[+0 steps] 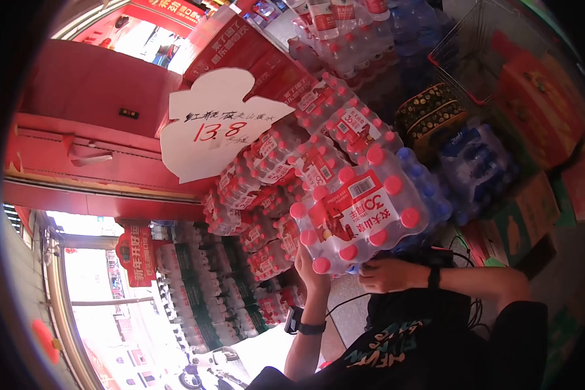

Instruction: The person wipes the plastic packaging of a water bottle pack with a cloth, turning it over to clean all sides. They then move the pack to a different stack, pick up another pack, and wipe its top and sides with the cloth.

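Note:
A shrink-wrapped pack of bottled water [360, 211] with red caps and a red-and-white label is tilted toward me in the middle of the head view. My left hand [312, 268] grips its lower left side, the fingers partly hidden behind the plastic. Just below the pack's near edge is my right hand [386, 275], its fingers curled; what they hold, if anything, is hidden. Blue-capped bottles [422, 182] show beside and behind the pack. Similar red-capped packs [318, 162] are stacked directly beyond it.
A white price sign [221, 123] reading 13.8 stands over the stack. Dark-labelled bottle packs [195, 286] rise at lower left, near a bright doorway [100, 279]. At right are a patterned bag [431, 114], a blue-capped pack [474, 166], a wire basket [465, 62] and cartons [523, 211].

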The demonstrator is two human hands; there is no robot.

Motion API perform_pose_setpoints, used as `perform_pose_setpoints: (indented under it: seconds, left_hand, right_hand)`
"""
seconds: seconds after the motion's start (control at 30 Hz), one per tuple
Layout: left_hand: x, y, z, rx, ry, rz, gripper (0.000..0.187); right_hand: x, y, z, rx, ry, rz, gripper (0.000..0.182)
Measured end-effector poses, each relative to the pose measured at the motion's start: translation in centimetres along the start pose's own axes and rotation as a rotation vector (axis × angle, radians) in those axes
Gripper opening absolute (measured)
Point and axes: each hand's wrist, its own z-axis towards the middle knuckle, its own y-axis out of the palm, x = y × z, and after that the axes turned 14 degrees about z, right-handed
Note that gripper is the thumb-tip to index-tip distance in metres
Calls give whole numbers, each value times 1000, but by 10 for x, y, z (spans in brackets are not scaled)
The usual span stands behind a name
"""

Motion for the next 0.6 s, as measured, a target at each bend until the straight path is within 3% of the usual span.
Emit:
perform_pose_setpoints:
  seconds: [0.07,0.17,0.23,0.3,0.4,0.43,0.5,0.6]
  left_hand:
    - [2,8,3,49,37,13,45]
    - [-6,-2,3,15,91,99,46]
    - [-10,0,4,35,57,9,46]
    - [-16,-2,7,58,62,-10,42]
    - [-21,-4,8,78,116,191,40]
    - [-18,-2,7,71,84,58,39]
    - [-15,-1,4,59,109,104,40]
    - [-8,7,-2,82,125,75,47]
  right_hand:
    - [-7,-42,-3,81,76,331,18]
    - [-5,-120,14,346,182,256,15]
    - [10,-181,19,507,348,220,23]
    - [39,-196,15,647,485,270,35]
    - [87,-202,8,586,686,306,44]
    - [93,-195,8,552,714,372,45]
    - [105,-184,8,474,762,502,49]
    - [103,-197,11,393,718,412,57]
